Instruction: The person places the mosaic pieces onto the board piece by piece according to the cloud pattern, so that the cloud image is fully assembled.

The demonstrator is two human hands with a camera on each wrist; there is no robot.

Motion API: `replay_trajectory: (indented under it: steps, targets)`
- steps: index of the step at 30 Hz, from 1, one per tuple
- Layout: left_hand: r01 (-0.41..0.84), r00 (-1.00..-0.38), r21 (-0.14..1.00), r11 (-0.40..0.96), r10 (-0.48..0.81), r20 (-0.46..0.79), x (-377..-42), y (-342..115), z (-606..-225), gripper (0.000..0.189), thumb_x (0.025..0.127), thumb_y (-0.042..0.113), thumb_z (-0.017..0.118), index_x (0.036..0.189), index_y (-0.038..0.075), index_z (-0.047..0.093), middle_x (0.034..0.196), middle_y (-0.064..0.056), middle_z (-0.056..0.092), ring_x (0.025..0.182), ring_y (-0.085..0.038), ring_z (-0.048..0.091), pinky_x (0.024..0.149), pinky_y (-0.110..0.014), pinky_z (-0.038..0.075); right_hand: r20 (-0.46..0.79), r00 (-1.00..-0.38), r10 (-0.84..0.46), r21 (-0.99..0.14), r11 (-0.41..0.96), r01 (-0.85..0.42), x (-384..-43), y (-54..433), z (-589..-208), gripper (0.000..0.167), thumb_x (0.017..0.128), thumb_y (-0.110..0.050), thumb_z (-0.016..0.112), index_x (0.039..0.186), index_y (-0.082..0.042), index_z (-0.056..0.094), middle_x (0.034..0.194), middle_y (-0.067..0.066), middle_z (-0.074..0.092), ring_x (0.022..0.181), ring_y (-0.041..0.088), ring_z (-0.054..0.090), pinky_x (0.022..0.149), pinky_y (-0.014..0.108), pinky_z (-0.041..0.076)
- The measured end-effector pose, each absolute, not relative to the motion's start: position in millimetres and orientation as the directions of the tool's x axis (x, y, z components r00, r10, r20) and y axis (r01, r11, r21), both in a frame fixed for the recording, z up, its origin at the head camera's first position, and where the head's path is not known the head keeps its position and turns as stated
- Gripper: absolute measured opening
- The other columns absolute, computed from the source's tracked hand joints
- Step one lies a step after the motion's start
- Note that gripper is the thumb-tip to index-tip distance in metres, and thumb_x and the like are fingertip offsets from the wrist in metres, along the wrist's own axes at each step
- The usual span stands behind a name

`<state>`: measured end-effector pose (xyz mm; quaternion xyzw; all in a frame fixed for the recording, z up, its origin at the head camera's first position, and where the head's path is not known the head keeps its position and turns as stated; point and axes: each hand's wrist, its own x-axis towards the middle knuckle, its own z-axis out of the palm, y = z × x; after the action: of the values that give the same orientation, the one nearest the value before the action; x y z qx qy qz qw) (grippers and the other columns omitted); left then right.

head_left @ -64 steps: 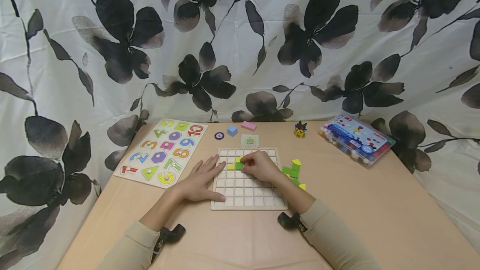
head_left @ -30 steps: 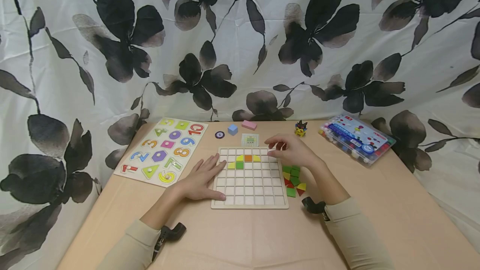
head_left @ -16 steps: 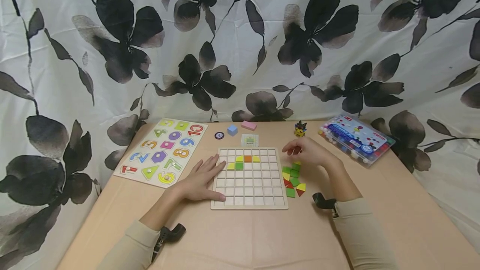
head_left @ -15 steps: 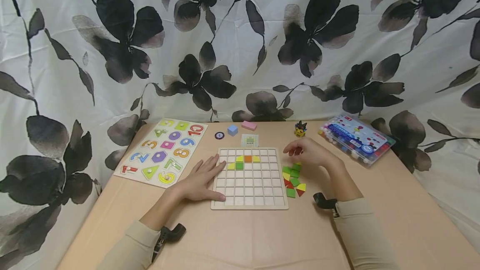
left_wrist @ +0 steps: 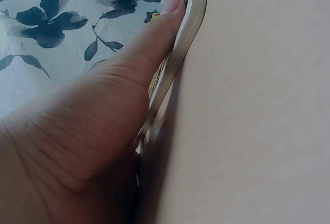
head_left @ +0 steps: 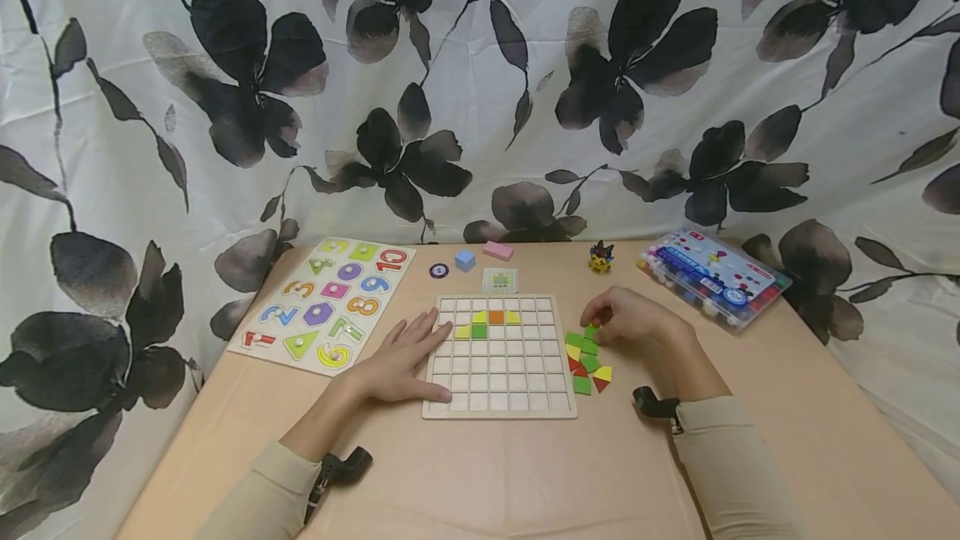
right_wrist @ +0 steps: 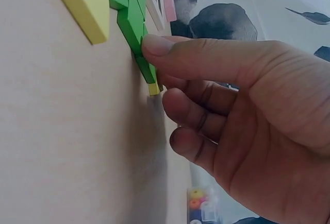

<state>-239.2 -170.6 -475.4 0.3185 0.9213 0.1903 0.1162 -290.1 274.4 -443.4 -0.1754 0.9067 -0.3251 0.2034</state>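
Note:
My left hand [head_left: 401, 358] lies with spread fingers on the left side of a white grid board [head_left: 498, 417]; in the left wrist view the thumb [left_wrist: 154, 36] rests along the board's edge. Yellow, green and orange pieces, among them an orange square [head_left: 496, 317], sit in the upper cells. To the board's right, my right hand [head_left: 637, 317] has its thumb and forefinger at a green block [head_left: 591, 332] at the top of a loose pile. In the right wrist view the thumb tip presses on the green block [right_wrist: 146, 69], a yellow piece [right_wrist: 154, 88] just beyond; the other fingers curl.
A number puzzle board [head_left: 322, 307] lies at the left. Behind the grid are a small pattern card [head_left: 500, 281], blue block [head_left: 465, 260], pink block [head_left: 498, 251] and round disc [head_left: 438, 271]. A small figure [head_left: 601, 257] and a clear bead case [head_left: 712, 277] stand at back right.
My right hand has left the grid's upper cells, where an orange and a yellow piece now show, and moved right and down to the loose pile. The left hand has stayed still.

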Motion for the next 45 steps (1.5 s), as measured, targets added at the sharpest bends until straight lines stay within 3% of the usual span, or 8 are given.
replay_trajectory:
  steps: [17, 26, 31, 38, 45]
  targets:
    - [0.540, -0.774, 0.421, 0.729, 0.627, -0.092, -241, -171, -478, 0.117, 0.080, 0.081, 0.068, 0.168, 0.020, 0.019, 0.176, -0.014, 0.000, 0.164, -0.034, -0.002, 0.130, -0.060, -0.002, -0.231, -0.847, -0.479, -0.706, 0.681, -0.192, -289, 274, -443, 0.015, 0.086, 0.003, 0.079, 0.097, -0.005, 0.073, 0.087, 0.006, 0.066, 0.083, 0.023, 0.056, 0.076, 0.033, 0.050]
    - [0.546, -0.771, 0.422, 0.723, 0.632, -0.085, -241, -171, -478, 0.117, 0.081, 0.078, 0.070, 0.168, 0.019, 0.020, 0.176, -0.015, 0.000, 0.163, -0.036, -0.001, 0.130, -0.061, -0.001, -0.199, -0.832, -0.517, -0.746, 0.631, -0.214, -285, 280, -433, 0.008, 0.091, 0.002, 0.070, 0.098, -0.002, 0.071, 0.090, 0.008, 0.069, 0.080, 0.021, 0.057, 0.072, 0.028, 0.050]
    - [0.547, -0.771, 0.420, 0.724, 0.631, -0.084, -241, -171, -479, 0.116, 0.081, 0.078, 0.069, 0.168, 0.019, 0.020, 0.176, -0.015, 0.001, 0.163, -0.036, 0.000, 0.130, -0.060, 0.000, -0.106, -0.862, -0.496, -0.739, 0.619, -0.265, -284, 277, -428, 0.008, 0.095, 0.000, 0.066, 0.101, -0.004, 0.071, 0.094, 0.008, 0.069, 0.086, 0.023, 0.058, 0.075, 0.028, 0.051]
    - [0.547, -0.773, 0.417, 0.726, 0.629, -0.081, -241, -171, -479, 0.117, 0.080, 0.080, 0.069, 0.168, 0.020, 0.020, 0.176, -0.014, 0.001, 0.163, -0.035, -0.001, 0.130, -0.061, 0.000, 0.017, -0.915, -0.403, -0.806, 0.536, -0.251, -283, 263, -422, 0.008, 0.097, -0.009, 0.072, 0.105, -0.007, 0.072, 0.096, 0.012, 0.068, 0.079, 0.029, 0.063, 0.067, 0.036, 0.058]
    - [0.545, -0.772, 0.417, 0.727, 0.629, -0.088, -241, -170, -478, 0.117, 0.080, 0.080, 0.069, 0.168, 0.020, 0.020, 0.176, -0.014, 0.001, 0.164, -0.035, -0.001, 0.130, -0.061, 0.000, 0.082, -0.889, -0.451, -0.842, 0.445, -0.303, -281, 241, -424, 0.020, 0.094, -0.003, 0.073, 0.114, -0.006, 0.072, 0.102, 0.014, 0.070, 0.085, 0.026, 0.064, 0.074, 0.023, 0.056]
